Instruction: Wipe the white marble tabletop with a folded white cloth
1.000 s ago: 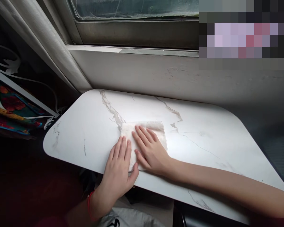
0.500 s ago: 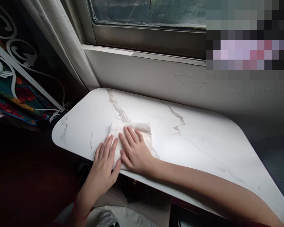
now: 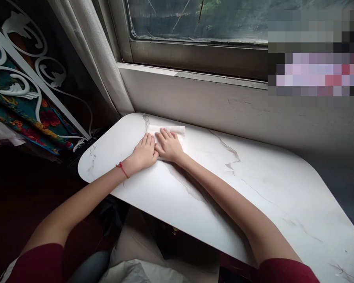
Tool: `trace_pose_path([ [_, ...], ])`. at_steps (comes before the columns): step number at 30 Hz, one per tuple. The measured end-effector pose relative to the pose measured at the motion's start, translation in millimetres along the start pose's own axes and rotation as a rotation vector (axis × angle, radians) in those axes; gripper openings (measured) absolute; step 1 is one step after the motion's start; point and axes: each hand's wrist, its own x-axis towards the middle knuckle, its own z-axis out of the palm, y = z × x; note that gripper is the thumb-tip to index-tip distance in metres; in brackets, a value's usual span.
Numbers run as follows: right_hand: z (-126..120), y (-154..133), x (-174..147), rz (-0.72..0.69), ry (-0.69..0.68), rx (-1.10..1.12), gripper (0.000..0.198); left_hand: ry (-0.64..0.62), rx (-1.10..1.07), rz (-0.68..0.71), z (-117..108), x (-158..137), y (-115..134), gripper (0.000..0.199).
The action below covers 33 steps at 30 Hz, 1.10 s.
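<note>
- Nearest: maroon sleeves [image 3: 286, 271] at both lower corners, both forearms reaching out over the marble-veined surface [image 3: 153, 188]
- Near edge ran slantwise under the forearms, dark space below it; pale fabric [image 3: 138, 243] showed there, well apart from the work
- Red cord [image 3: 123, 170] sat around the left wrist
- Left hand [image 3: 144, 151] and right hand [image 3: 169, 145] lay side by side, fingers outstretched, neither clenched; palms seemed to press rather than grasp, though the undersides were hidden
- White cloth [image 3: 178, 129] lay on the surface beneath the hands, left of the middle and toward the far side; its top strip showed beyond the fingertips, the rest mostly covered
- Step in hand, as judged: a wiping stroke at long reach
- Next move, as judged, called for even pressure through both palms, the cloth kept flat and the hands kept together
- Room: widest to the right of the right arm; a fair strip between hands and near edge; less toward the rounded left end
- Far edge ran just beyond the cloth, close along the wall [image 3: 194, 104]; little room for pushing farther that way
- Farther: curtain [image 3: 88, 51] behind the left corner, window frame [image 3: 194, 55] above the wall
</note>
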Motion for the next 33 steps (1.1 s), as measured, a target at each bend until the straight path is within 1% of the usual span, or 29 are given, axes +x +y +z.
trace_pose_path([
  [3, 8.9, 21.3, 23.9, 0.043, 0.028, -0.005, 0.049, -0.01, 0.014, -0.01, 4.3, 36.0, -5.2, 0.065],
  [5, 13.2, 33.6, 36.2, 0.055, 0.051, -0.008, 0.048, 0.005, 0.012, -0.03, 9.1, 52.4, -5.6, 0.066],
  [8, 16.6, 47.6, 50.4, 0.048, 0.045, -0.007, 0.047, 0.012, 0.006, -0.067, 15.9, 68.0, -4.9, 0.067],
  [12, 17.2, 56.9, 65.3, 0.047, 0.004, -0.01, 0.047, 0.023, -0.021, -0.079, 20.0, 81.3, -7.9, 0.068],
  [17, 19.3, 58.9, 75.5, 0.094, -0.01, -0.043, 0.048, 0.056, -0.076, -0.057, 17.6, 84.8, -21.7, 0.064],
  [20, 20.9, 59.0, 75.5, 0.085, 0.004, -0.058, 0.047, 0.026, -0.108, -0.047, 15.1, 81.2, -28.9, 0.063],
  [22, 21.5, 58.9, 74.4, 0.075, 0.012, -0.056, 0.046, 0.017, -0.121, -0.053, 14.2, 79.8, -30.3, 0.063],
  [26, 21.3, 57.8, 73.4, 0.072, 0.01, -0.058, 0.046, 0.047, -0.105, -0.058, 11.6, 79.6, -27.1, 0.058],
  [29, 20.2, 55.8, 73.1, 0.073, 0.008, -0.058, 0.045, 0.04, -0.086, -0.058, 3.9, 78.5, -24.7, 0.054],
  [33, 18.4, 50.9, 71.2, 0.067, -0.014, -0.077, 0.045, 0.033, -0.071, -0.044, -14.0, 74.9, -25.6, 0.046],
])
